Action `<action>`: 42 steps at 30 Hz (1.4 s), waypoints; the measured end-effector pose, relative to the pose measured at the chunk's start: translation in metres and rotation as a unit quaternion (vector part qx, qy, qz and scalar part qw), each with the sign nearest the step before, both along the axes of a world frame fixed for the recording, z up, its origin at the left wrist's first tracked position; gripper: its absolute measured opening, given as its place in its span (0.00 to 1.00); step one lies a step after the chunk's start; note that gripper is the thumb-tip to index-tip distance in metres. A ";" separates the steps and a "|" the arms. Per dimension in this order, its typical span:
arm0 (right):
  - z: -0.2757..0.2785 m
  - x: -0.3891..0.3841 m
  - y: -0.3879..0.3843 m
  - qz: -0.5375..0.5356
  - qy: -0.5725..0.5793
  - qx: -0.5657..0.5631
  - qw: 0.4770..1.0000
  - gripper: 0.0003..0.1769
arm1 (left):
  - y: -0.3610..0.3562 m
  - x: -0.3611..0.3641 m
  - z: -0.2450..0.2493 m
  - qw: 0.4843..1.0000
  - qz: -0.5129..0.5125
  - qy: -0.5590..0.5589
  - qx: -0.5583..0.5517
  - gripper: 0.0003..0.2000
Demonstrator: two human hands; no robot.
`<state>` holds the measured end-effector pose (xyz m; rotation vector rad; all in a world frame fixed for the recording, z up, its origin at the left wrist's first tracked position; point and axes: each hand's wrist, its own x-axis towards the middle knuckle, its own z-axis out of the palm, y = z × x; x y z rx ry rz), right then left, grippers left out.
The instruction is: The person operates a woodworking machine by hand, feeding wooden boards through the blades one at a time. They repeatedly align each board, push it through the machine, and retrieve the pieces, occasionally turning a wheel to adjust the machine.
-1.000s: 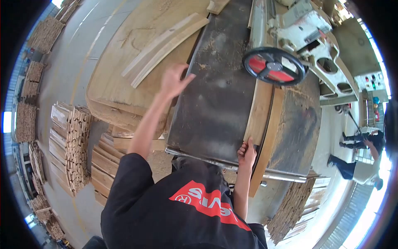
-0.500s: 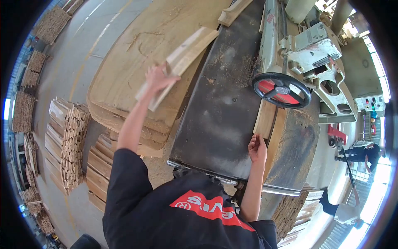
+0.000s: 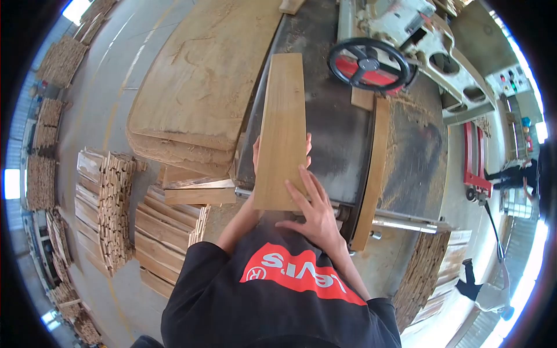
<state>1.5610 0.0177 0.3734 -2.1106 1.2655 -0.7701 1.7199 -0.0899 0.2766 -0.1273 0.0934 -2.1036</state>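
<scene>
A planed wooden board is held lengthwise in front of me, its near end close to my chest. My left hand grips it from beneath; the palm is hidden, and fingertips curl up at the right edge. My right hand lies on the board's near right corner with fingers spread and thumb apart. Beyond is the dark metal table of a woodworking machine. Another board's end sticks out below the machine's black handwheel, touched by neither hand.
A wooden guide strip runs along the table's right side. To the left stands a large sawdust-covered wooden slab. Stacks of boards fill the floor at left. A red pallet jack and two people are at the right.
The left hand has brought the board from above the slab to in front of my chest. My right hand has left the machine's board, now further in, and come onto this one.
</scene>
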 end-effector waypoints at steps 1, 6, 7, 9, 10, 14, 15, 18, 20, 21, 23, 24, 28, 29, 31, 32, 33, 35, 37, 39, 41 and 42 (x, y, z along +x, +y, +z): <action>0.000 -0.003 0.008 -0.019 0.037 -0.014 0.999 0.48 | 0.006 -0.009 0.005 1.000 0.013 -0.010 0.011 0.45; -0.008 -0.034 0.041 -0.055 0.090 -0.054 0.993 0.47 | 0.039 -0.045 0.020 0.988 0.061 -0.139 0.020 0.46; -0.007 -0.038 0.048 -0.053 0.090 -0.054 0.993 0.47 | 0.046 -0.052 0.026 0.969 0.072 -0.233 0.039 0.43; -0.013 -0.045 0.067 -0.103 0.028 -0.003 0.994 0.44 | 0.066 -0.065 0.037 0.903 0.087 -0.415 0.068 0.37; -0.017 -0.047 0.078 -0.132 -0.003 0.020 0.991 0.42 | 0.078 -0.068 0.029 0.868 0.053 -0.491 0.054 0.33; -0.054 -0.051 0.125 -0.315 -0.135 0.050 0.938 0.33 | 0.105 -0.094 0.038 0.796 0.046 -0.602 0.048 0.34; -0.062 -0.056 0.137 -0.339 -0.139 0.142 0.920 0.30 | 0.113 -0.094 0.039 0.817 0.042 -0.565 0.113 0.37; -0.089 -0.081 0.164 -0.372 -0.143 0.372 0.838 0.21 | 0.128 -0.077 0.011 0.843 -0.002 -0.537 0.037 0.46; -0.126 -0.086 0.180 -0.360 -0.255 0.398 0.805 0.25 | 0.134 -0.075 0.014 0.851 -0.009 -0.525 -0.003 0.45; -0.136 -0.086 0.184 -0.350 -0.310 0.409 0.784 0.26 | 0.135 -0.074 0.010 0.859 -0.013 -0.511 -0.013 0.45; -0.131 -0.085 0.180 -0.370 -0.414 0.458 0.694 0.27 | 0.133 -0.073 0.007 0.874 -0.019 -0.484 -0.029 0.45; -0.129 -0.083 0.177 -0.376 -0.463 0.479 0.644 0.27 | 0.132 -0.072 0.006 0.880 -0.026 -0.472 -0.056 0.44; -0.151 -0.087 0.164 -0.373 -0.546 0.493 0.566 0.28 | 0.119 -0.079 -0.007 0.875 -0.023 -0.468 -0.118 0.43; -0.156 -0.083 0.160 -0.371 -0.561 0.479 0.564 0.28 | 0.114 -0.081 -0.009 0.873 -0.022 -0.468 -0.135 0.44; -0.162 -0.076 0.150 -0.365 -0.588 0.456 0.560 0.27 | 0.097 -0.084 -0.014 0.868 -0.019 -0.467 -0.170 0.44; -0.164 -0.075 0.144 -0.361 -0.599 0.445 0.559 0.27 | 0.089 -0.085 -0.016 0.867 -0.019 -0.468 -0.169 0.44; -0.166 -0.076 0.138 -0.359 -0.608 0.435 0.559 0.27 | 0.080 -0.087 -0.018 0.867 -0.019 -0.469 -0.168 0.44; -0.146 -0.077 0.118 -0.355 -0.548 0.462 0.600 0.27 | 0.064 -0.089 -0.021 0.868 -0.016 -0.466 -0.169 0.44; -0.133 -0.076 0.097 -0.372 -0.478 0.474 0.639 0.28 | 0.047 -0.091 -0.026 0.871 -0.012 -0.459 -0.173 0.45; -0.130 -0.074 0.078 -0.405 -0.397 0.470 0.677 0.29 | 0.030 -0.094 -0.024 0.872 -0.007 -0.458 -0.172 0.44; -0.138 -0.074 0.058 -0.432 -0.435 0.446 0.652 0.29 | 0.011 -0.097 -0.029 0.876 -0.001 -0.450 -0.170 0.44; -0.142 -0.073 0.050 -0.445 -0.452 0.434 0.640 0.29 | 0.001 -0.099 -0.032 0.884 0.005 -0.437 -0.165 0.44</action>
